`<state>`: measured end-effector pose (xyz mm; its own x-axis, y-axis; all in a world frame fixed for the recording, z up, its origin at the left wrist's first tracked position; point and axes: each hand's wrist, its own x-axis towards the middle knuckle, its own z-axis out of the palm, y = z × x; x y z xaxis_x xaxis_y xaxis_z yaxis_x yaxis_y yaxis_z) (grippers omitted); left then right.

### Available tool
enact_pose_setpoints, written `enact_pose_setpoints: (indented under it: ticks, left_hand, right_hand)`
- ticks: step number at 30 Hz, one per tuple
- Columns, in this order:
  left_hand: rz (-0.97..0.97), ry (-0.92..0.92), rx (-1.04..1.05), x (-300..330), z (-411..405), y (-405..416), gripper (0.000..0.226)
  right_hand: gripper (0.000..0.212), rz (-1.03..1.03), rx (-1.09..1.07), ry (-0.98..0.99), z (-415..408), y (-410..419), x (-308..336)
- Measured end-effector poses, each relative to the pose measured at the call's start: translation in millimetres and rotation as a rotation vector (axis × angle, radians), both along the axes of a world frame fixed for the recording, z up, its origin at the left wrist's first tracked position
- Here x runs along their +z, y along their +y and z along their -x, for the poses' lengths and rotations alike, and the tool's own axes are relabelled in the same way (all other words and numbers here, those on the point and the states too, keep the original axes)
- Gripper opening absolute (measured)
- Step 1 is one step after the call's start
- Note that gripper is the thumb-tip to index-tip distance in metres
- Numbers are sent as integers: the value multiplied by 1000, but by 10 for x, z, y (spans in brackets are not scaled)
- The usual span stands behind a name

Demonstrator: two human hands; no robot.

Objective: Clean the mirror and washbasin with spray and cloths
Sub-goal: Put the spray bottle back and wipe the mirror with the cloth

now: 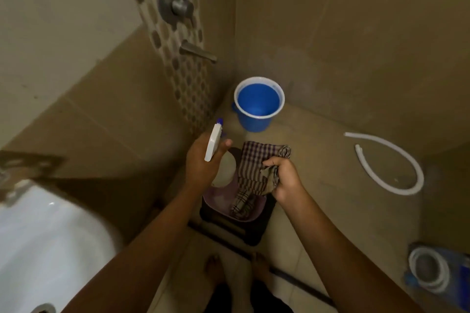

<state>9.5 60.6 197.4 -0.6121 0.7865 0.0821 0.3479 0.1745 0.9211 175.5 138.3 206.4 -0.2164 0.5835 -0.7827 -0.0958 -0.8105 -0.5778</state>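
My left hand [201,160] grips a spray bottle [215,143] with a white trigger head and a blue nozzle tip; its pale body hangs below the hand. My right hand [284,180] holds a checked brown-and-white cloth [254,168] bunched in its fingers, the cloth's lower end hanging into a purple tub [254,218] that stands on a dark stool [244,231]. The white washbasin [43,241] shows at the lower left. No mirror is in view.
A blue bucket [258,104] with a white rim stands in the tiled corner. Above it are a wall tap spout [198,52] and a round mixer knob [175,0]. A white hose [389,162] lies on the floor at right. Another blue container [437,272] sits at lower right. My bare feet [234,269] are below.
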Motion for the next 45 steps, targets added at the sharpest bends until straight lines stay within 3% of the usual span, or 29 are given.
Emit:
enact_pose_setpoints:
  ticks: [8,13,16,18,21,26,31,37,40,45]
  left_hand:
    - [78,110,-69,-884,-3,-75,36]
    - [143,89,-90,-1344,28,-107,28]
    - [135,102,-125,-1570,45,-113,25]
    - [117,103,-153,-1733,63,-100,29]
    - [150,91,-166,-1955,63,-106,55]
    - [193,78,-198,-2226,30,-123,77]
    - [219,2,-220,-2433,-7,-113,80]
    - [239,52,-214,-2565,19,-85,80]
    - [274,-12,-179,-2602,47,-94,78]
    - [352,38,-214,-2534,91,-160,75]
  right_hand:
    - [51,54,-94,-30,-25,-178,-804]
    - [24,84,-107,-10,17,-185,-1256]
    - [25,88,-109,-14,29,-176,-1508]
    - [28,99,-117,-10,24,-175,-1648]
    - [32,122,-136,18,6,-183,-1805]
    - [37,148,-146,23,-24,-208,-2002]
    - [43,161,-143,14,-75,-214,-2149]
    - [49,186,-142,9,-80,-212,-2224]
    - [45,184,-151,33,-63,-187,-2161]
    - [34,151,-129,90,-57,-97,-1920]
